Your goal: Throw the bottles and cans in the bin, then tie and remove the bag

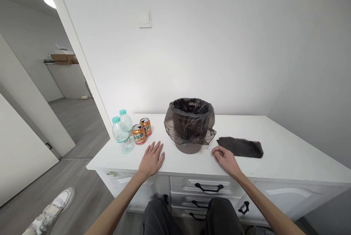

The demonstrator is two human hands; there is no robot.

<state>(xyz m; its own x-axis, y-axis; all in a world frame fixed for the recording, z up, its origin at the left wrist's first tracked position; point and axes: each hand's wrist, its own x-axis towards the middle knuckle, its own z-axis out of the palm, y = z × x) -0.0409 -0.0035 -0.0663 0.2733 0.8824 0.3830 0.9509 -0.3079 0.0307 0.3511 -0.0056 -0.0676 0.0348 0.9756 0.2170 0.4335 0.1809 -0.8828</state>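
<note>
My left hand (151, 159) lies flat on the white cabinet top (287, 154), fingers stretched out, holding nothing. It is just right of two orange drink cans (139, 134) and two clear water bottles (121, 135). My right hand (225, 159) rests on the top with fingers loosely curled, empty, close to the left end of a folded dark bag (241, 147). Between my hands stands a small brown bin (189, 125) lined with a dark plastic bag that hangs over its rim.
The cabinet has drawers with black handles (208, 188) below the top edge. A white wall with a switch plate (145, 19) stands behind. An open doorway and grey floor lie to the left. My knees are under the cabinet's front edge and a white shoe (52, 211) shows at lower left.
</note>
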